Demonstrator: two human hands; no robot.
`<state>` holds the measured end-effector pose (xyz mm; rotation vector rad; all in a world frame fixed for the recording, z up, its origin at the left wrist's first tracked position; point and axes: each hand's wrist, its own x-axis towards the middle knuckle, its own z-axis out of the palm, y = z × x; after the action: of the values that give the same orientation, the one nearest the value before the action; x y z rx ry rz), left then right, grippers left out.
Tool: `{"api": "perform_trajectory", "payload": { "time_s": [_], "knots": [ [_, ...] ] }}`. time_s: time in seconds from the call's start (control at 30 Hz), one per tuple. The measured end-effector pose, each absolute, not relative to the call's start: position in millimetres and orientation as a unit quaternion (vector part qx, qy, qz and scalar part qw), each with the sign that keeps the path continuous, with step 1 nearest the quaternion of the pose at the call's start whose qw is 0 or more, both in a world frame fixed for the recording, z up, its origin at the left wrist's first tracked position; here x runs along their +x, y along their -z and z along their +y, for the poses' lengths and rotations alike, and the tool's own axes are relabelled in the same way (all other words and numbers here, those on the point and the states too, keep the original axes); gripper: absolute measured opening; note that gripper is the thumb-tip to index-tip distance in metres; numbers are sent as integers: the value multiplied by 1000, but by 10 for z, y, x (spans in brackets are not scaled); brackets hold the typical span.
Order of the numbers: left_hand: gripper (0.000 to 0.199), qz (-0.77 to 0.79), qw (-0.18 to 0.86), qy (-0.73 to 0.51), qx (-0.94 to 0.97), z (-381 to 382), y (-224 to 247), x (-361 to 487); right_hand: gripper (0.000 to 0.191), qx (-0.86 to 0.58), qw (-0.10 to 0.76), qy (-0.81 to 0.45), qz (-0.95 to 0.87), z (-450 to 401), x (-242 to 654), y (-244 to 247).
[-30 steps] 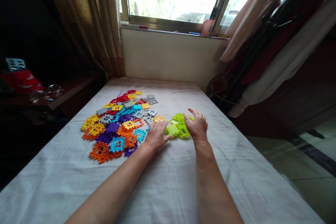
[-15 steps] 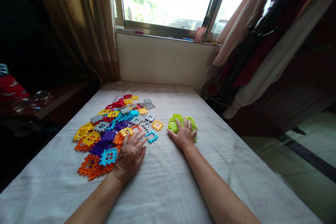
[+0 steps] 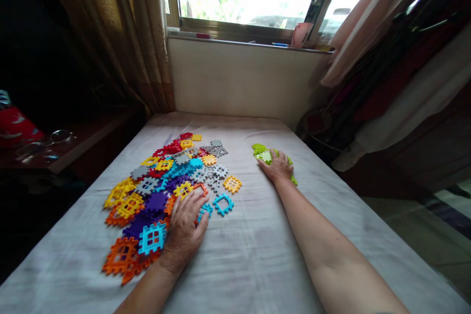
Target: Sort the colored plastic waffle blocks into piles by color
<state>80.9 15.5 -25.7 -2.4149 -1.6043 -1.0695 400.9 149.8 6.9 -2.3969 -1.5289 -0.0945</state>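
Note:
Flat over a cluster of lime-green interlocking plastic building pieces, my right hand has its fingers spread and hides part of them. My left hand lies palm down on the right edge of a mixed pile, fingers stretched out. Close to it are a light-blue window-shaped piece, a purple square and a yellow piece. A blue frame and a yellow-orange window piece lie just right of the pile. What is beneath the left palm is hidden.
A pale sheet covers the surface. Beyond stand a low wall and a window, with a pink cup on the sill. Glasses rest on a dark side table at left. Clothes hang at right.
My right hand and the green pieces have slid farther away across the sheet. My left hand has shifted slightly, uncovering a blue piece beside its fingers. The view has turned a little.

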Motion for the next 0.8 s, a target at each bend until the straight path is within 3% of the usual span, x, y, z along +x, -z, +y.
{"api": "perform_trajectory", "payload": {
  "time_s": [0.47, 0.63, 0.8],
  "knots": [
    [38, -517, 49, 335, -786, 112, 257, 787, 71, -842, 181, 18, -507, 2273, 4439, 31],
    [35, -507, 59, 347, -787, 112, 232, 793, 69, -811, 194, 112, -540, 2312, 4446, 114],
    [35, -499, 65, 356, -788, 107, 198, 802, 55, -684, 165, 172, -689, 2340, 4124, 67]
  ]
}}
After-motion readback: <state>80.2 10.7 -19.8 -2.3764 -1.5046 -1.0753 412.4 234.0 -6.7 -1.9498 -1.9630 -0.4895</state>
